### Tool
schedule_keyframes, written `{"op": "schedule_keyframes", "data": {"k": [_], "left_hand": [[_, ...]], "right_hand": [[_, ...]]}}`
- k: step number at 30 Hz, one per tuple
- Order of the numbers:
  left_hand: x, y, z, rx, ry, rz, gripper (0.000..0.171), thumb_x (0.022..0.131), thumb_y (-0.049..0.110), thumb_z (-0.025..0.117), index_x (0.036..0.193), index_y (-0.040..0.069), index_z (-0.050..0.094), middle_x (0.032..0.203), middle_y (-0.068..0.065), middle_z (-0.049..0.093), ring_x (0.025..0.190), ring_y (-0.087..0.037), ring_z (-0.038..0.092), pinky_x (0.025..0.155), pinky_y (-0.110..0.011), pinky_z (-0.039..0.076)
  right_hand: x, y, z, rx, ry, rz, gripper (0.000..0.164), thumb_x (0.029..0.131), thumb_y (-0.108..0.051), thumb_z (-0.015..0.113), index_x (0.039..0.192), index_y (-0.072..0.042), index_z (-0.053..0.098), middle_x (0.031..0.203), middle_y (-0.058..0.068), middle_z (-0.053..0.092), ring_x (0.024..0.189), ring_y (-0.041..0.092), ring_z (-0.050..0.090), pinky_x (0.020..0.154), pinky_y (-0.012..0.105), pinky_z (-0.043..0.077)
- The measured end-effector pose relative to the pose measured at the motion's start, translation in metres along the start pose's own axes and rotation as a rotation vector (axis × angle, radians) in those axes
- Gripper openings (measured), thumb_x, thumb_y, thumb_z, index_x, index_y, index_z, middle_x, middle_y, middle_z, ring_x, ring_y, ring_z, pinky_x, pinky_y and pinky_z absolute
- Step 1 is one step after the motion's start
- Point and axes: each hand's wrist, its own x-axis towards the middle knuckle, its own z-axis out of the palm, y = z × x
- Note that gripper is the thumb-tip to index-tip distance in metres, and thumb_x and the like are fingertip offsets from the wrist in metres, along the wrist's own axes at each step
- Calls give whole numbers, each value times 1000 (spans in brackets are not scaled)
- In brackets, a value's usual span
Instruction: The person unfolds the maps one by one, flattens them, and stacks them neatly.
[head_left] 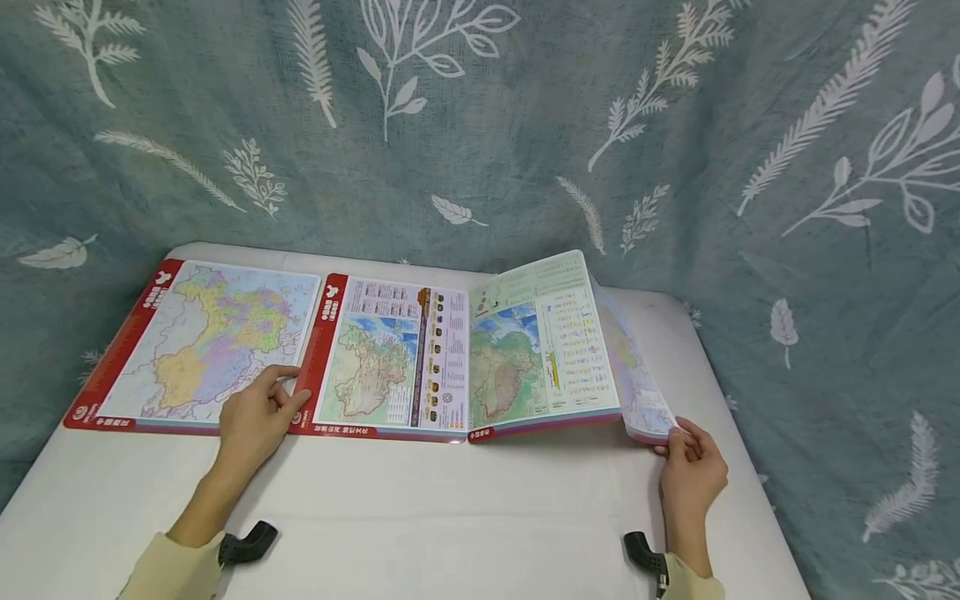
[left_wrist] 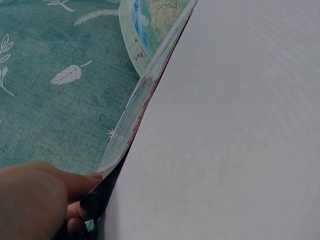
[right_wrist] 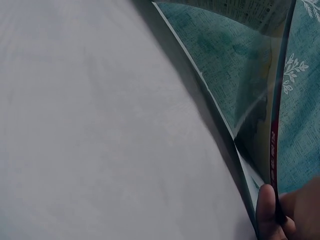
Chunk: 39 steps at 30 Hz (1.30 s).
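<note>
A laminated fold-out map (head_left: 375,358) with a red left border stands in creased panels on the table. Its left panel lies nearly flat, while a middle panel (head_left: 525,350) slants up toward a raised fold. Behind that fold, the rightmost panel (head_left: 637,367) shows a coloured map. My left hand (head_left: 255,412) pinches the fold-out's left red edge, thumb on top, as the left wrist view shows. At the far right lower corner, my right hand (head_left: 693,471) pinches the rightmost panel between thumb and fingers. A second red-bordered map (head_left: 225,333) lies flat on the left, partly under my left hand.
The maps rest on a white-covered table (head_left: 450,517). A blue-green cloth (head_left: 480,200) with white leaf prints hangs behind and to the right. Black curved devices (head_left: 251,543) stick out at both sleeves.
</note>
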Motion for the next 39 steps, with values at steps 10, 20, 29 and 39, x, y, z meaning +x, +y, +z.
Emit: {"op": "schedule_keyframes", "data": {"k": [10,20,29,39], "left_hand": [[2,-1,0,-11,7,-7,35,90,16,84,119,3,69,60,2,55,49,-10,39,50,-29,29],[1,3,7,-30,-18,-43,34,92,19,83,119,5,70,61,3,55,49,-6,38,51,-29,29],[2,2,1,-7,-13,-45,34,92,19,83,119,5,70,61,2,56,50,-9,39,52,-29,29],[1,0,-1,3,-16,-36,33,92,18,83,119,5,69,61,2,55,49,-9,40,51,-30,28]], "right_hand": [[-3,-3,-2,-27,40,-14,28,105,-15,62,128,-3,73,89,-10,65,67,-8,60,61,8,49],[5,-2,-11,-62,70,16,30,105,-15,61,131,-4,72,86,-21,60,70,-8,58,63,5,47],[-1,1,-8,-32,57,60,31,106,-15,61,133,-4,71,91,-15,62,74,-6,60,66,6,49],[1,4,-8,-130,83,53,31,106,-19,60,133,-9,72,93,-15,61,79,-6,56,70,5,43]]}}
